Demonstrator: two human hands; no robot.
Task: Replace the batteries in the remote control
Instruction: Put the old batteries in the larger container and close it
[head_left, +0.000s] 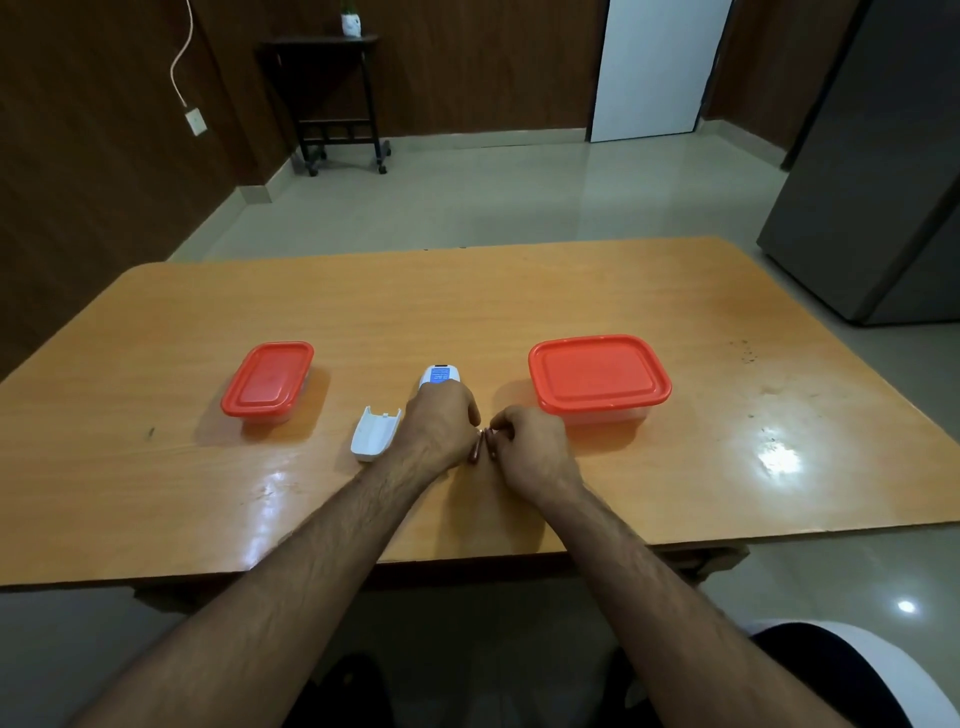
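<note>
Remote control first: the white plastic remote control (439, 376) lies on the orange wooden table (519, 301), centre, only its far end with the blue display peeking out past your left hand (441, 423). That hand lies over its body, pinning it down; I can't tell how tightly it grips. Two small dark cylindrical batteries (482, 446) sit just right of it, and your right hand (530, 447) has its fingertips pinched at their far ends. Lift one cell at a time and keep the remote steady, I'd say. Both forearms reach straight in from the near edge, wrists low, hands almost touching. Left of you lies the detached white battery cover (373, 434); red-lidded containers, small (267, 382) and large (597, 376), flank everything.
</note>
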